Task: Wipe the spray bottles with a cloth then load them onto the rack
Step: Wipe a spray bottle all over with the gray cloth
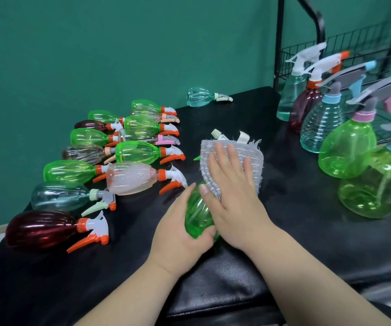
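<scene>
Currently a green bottle (198,215) lies on the worktop (284,220), clasped at its base by the left grip (182,222), fingers curled round it. The cloth (248,158) is pressed over its neck by the right grip (232,191), held flat and open. Being round, the bottle may roll from under that palm, and the cloth may snag the trigger.

Counted: about thirteen lying bottles (130,177) left of the left grip, one far bottle (199,96) beyond both, five upright bottles (347,149) right of the right grip, and one rack (307,50).
</scene>
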